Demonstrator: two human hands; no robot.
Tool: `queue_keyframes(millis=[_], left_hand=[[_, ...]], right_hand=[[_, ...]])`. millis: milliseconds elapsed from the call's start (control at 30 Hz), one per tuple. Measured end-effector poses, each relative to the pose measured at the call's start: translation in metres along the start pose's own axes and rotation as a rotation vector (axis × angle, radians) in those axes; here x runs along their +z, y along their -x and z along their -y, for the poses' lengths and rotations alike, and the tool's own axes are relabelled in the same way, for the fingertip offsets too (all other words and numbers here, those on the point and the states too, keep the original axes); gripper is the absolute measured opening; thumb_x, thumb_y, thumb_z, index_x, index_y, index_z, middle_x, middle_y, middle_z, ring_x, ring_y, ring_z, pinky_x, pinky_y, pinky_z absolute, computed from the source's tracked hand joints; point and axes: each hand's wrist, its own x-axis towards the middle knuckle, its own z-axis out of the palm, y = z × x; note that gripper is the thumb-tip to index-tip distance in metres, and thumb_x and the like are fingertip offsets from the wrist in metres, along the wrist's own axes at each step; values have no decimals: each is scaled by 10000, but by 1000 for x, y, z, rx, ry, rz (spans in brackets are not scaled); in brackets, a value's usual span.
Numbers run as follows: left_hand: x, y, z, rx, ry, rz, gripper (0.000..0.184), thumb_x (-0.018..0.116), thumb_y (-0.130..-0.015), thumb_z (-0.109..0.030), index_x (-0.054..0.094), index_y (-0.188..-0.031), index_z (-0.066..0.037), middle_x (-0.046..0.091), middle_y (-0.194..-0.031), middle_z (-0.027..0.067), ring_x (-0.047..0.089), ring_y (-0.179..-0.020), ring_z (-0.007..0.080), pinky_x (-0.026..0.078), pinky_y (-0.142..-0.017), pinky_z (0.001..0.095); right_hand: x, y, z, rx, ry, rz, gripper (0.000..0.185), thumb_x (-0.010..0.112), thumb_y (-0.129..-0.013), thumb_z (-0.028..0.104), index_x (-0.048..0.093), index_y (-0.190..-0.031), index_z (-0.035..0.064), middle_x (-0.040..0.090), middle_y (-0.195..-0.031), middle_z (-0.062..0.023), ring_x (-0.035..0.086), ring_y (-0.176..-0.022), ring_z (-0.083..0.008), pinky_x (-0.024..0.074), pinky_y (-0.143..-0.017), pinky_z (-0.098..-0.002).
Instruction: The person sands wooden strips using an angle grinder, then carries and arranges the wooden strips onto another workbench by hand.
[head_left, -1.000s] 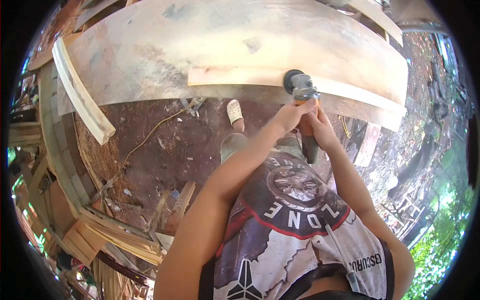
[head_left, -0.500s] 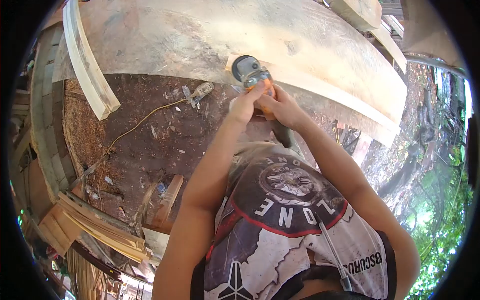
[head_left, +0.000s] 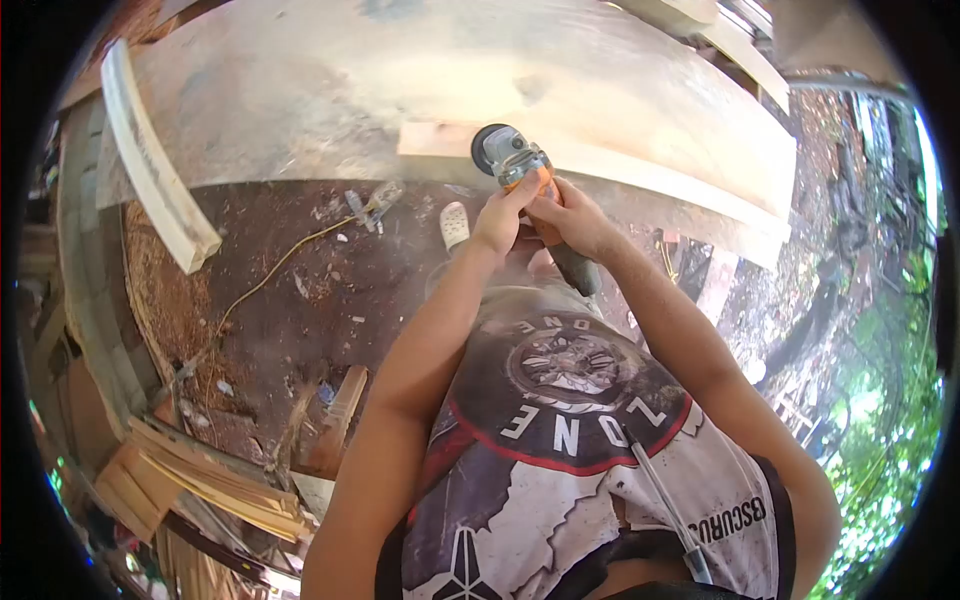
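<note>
An orange and grey angle grinder (head_left: 512, 160) with a dark round disc is gripped by both hands. My left hand (head_left: 500, 220) closes on its front body, just behind the metal head. My right hand (head_left: 575, 222) wraps the body further back. The disc lies over a long pale wooden plank (head_left: 430, 138), some way in from its left end; whether it touches the wood I cannot tell. That plank runs along the near edge of a large dusty tabletop (head_left: 300, 80).
A curved pale beam (head_left: 150, 165) juts off the table's left end. On the dirt floor a yellow cord (head_left: 265, 275) leads to a small pile of litter (head_left: 375, 208). My shoe (head_left: 454, 225) stands below the table. Stacked boards (head_left: 215, 490) lie at lower left.
The grinder has moved rightward along the plank, away from its left end, while both hands keep their grip. My view has shifted slightly, and my shoe now shows beside the left forearm.
</note>
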Motion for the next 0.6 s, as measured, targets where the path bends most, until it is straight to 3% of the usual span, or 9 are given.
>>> queue_keyframes(millis=[67,300,367,400,500,600], left_hand=[[18,-15,15,-18,-18,72,729,581,-905,-669,553,-1307,-61,633,-1153,182,703,-947,306,607,-779,408],[103,-51,49,-83,-65,178,686,595,-908,-651,577,-1288,-80,615,-1219,169,682,-991,309,594,-797,441],[128,-59,58,-136,-125,238,652,535,-950,-634,537,-1364,-130,605,-1237,114,665,-1020,295,566,-872,444],[142,-61,62,-120,-132,255,679,544,-942,-641,529,-1385,-126,581,-1294,131,666,-1038,308,562,-885,457],[176,-79,79,-198,-236,323,703,551,-939,-641,510,-1413,-124,540,-1375,153,668,-1043,327,558,-888,456],[209,-101,95,-153,-302,372,642,611,-919,-614,611,-1308,-103,623,-1276,135,676,-1014,269,556,-832,392]], right_hand=[[-23,10,-21,-18,-72,-60,470,640,-962,309,540,-1293,-9,646,-1128,-88,608,-1015,-150,508,-888,-325],[-96,66,-59,-5,-244,-195,450,632,-978,292,517,-1300,0,640,-1087,-76,604,-925,-127,523,-794,-303],[-123,80,-83,30,-217,-229,459,643,-975,283,508,-1313,4,636,-1077,-70,604,-906,-124,521,-764,-295],[-130,87,-89,-19,-275,-248,443,645,-975,267,512,-1314,14,627,-1070,-57,603,-885,-130,514,-752,-294],[-153,116,-100,-11,-372,-360,421,632,-980,243,511,-1321,27,625,-1085,-55,605,-887,-135,512,-768,-300],[-175,139,-118,32,-436,-448,387,600,-1001,221,504,-1333,47,637,-1148,-72,633,-1006,-163,527,-863,-324]])
